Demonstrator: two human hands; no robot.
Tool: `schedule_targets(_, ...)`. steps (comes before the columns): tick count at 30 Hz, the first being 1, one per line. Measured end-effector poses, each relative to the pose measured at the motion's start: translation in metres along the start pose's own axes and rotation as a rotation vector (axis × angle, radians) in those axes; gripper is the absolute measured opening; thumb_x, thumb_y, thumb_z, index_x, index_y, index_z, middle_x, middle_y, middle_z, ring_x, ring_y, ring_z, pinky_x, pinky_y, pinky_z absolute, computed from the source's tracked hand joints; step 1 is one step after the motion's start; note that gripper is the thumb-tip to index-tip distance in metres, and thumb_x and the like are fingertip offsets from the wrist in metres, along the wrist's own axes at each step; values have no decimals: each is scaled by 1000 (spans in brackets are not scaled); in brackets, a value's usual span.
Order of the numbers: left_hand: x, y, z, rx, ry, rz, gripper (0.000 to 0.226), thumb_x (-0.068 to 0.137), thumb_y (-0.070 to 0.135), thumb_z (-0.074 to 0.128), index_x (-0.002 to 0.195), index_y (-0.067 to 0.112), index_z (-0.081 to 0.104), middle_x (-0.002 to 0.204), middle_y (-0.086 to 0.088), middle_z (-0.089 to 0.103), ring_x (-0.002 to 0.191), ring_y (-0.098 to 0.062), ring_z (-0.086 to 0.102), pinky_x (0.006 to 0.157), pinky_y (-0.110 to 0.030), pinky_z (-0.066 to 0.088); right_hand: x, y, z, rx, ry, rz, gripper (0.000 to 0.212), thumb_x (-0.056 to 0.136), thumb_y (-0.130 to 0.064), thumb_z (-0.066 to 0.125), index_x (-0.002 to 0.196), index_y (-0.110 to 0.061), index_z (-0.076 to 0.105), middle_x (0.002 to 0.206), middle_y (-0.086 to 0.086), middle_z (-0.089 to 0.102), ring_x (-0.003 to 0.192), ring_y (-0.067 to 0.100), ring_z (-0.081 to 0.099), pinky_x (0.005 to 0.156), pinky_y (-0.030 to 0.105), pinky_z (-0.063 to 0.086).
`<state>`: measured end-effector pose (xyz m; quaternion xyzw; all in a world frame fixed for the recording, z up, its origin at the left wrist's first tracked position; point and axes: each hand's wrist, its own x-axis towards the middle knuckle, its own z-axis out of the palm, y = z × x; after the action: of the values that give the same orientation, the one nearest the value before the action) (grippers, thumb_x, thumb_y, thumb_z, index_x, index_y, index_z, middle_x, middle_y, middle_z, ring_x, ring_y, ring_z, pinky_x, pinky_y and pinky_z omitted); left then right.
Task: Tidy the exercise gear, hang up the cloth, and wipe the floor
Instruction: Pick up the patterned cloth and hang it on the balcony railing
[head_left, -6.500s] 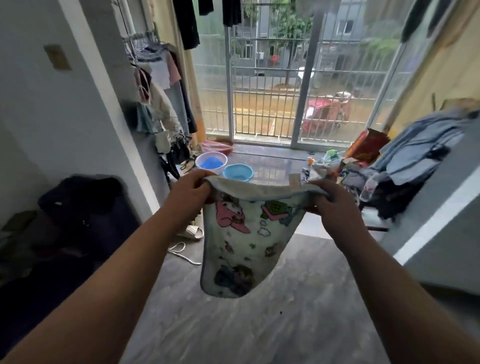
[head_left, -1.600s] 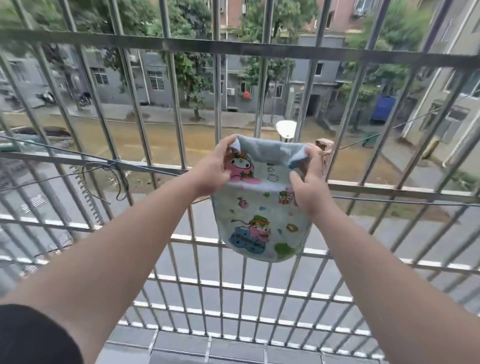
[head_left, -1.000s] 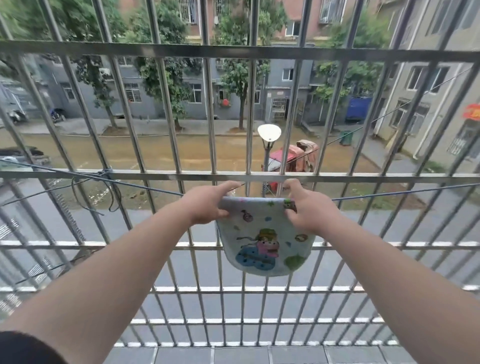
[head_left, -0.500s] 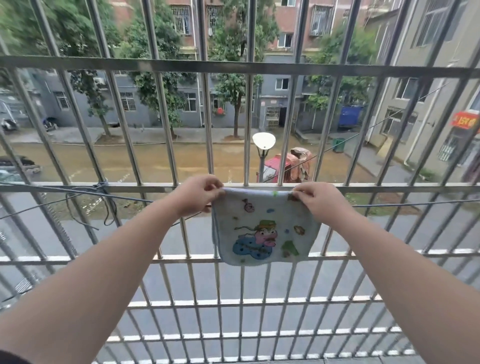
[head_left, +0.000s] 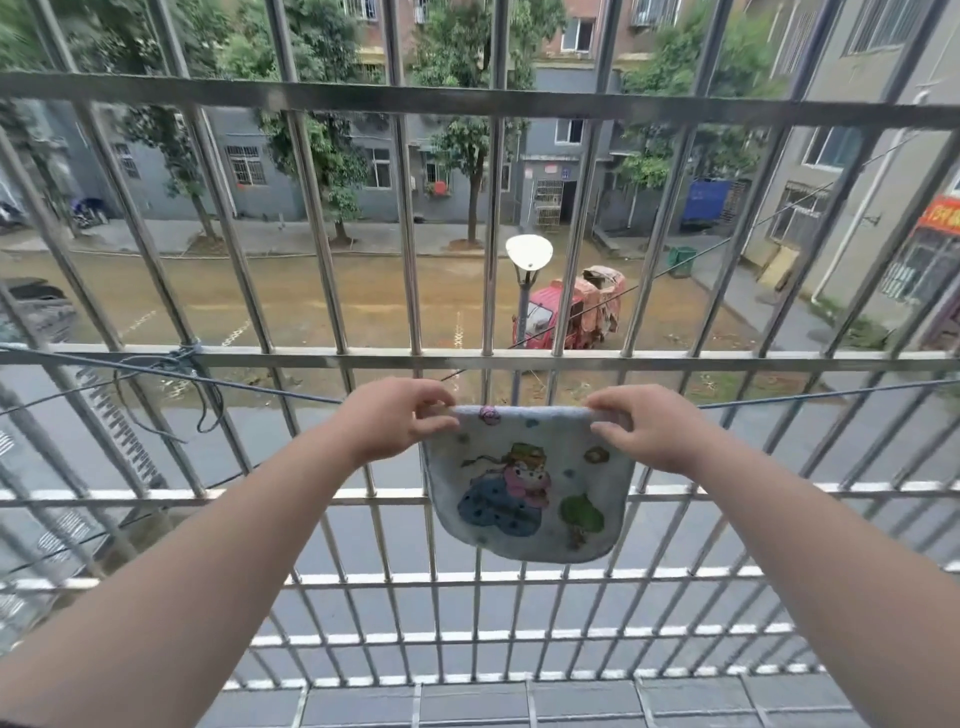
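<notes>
Hanging over a thin line (head_left: 779, 402) strung before the window bars (head_left: 483, 358), the cloth (head_left: 524, 488) is being pinched at its top corners by the left hand (head_left: 400, 421) and right hand (head_left: 644, 431). Hanging looks nearly done; floor wiping seems left, with the gear's state not being shown.

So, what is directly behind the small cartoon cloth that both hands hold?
Behind the cloth are the vertical bars of the metal railing and the wet street below. The thin line runs into its top fold; the stretch inside is covered.
</notes>
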<state>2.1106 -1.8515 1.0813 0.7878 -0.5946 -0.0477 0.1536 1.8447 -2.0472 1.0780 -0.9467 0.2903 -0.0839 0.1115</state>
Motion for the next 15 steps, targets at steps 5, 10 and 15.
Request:
schedule_targets(5,0,-8,3,58,50,-35,23,95,32,57,117,34,65,110,9,70,98,-18,62,83,-35,51,4,9,3,-150,26,16,30,94,-20,48,117,-32,64,112,-4,71,101,25,63,79,35,50)
schedule_targets(10,-3,-1,-1,209,57,-86,17,97,28,49,106,36,62,96,9,67,84,-18,58,65,-33,47,2,17,-4,-249,3,72,26,93,-24,45,109,-38,59,102,-3,69,91,26,62,66,34,47)
schedule_targets(15,-5,15,-5,207,57,-129,26,93,25,48,113,36,61,106,5,68,93,-23,61,74,-35,51,-8,17,-4,-262,13,100,19,89,-20,46,93,-38,50,98,-3,66,87,27,59,64,33,40)
